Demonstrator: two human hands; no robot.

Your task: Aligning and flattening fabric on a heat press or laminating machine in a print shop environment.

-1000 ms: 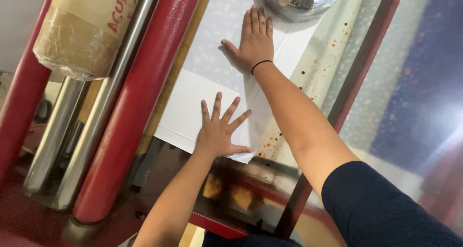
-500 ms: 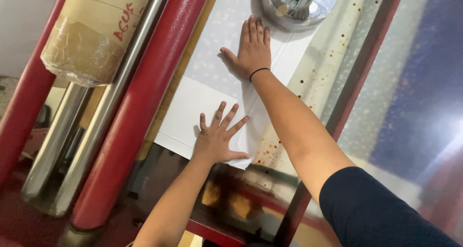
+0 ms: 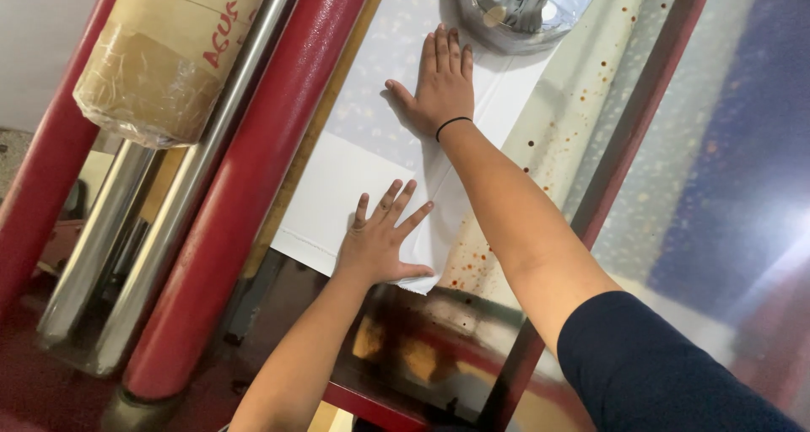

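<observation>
Both my palms lie flat on the white cloth (image 3: 337,196), which is spread over the counter (image 3: 557,137) between the red rail (image 3: 245,187) and the spotted cover at its right. My left hand (image 3: 380,242) is open with fingers splayed, pressing the near edge of the cloth close to its corner; my right hand (image 3: 440,82) is open too, fingers together, pressing farther up along a long crease. The near part already looks smooth and square to the edge, I judge; the far part, toward the crumpled silver bundle (image 3: 523,6), is still to be flattened (its end is out of view).

A brown cardboard roll (image 3: 164,52) hangs at the upper left, its end wrapped in clear film, with red lettering on its side. I see no other labels or signs.
</observation>
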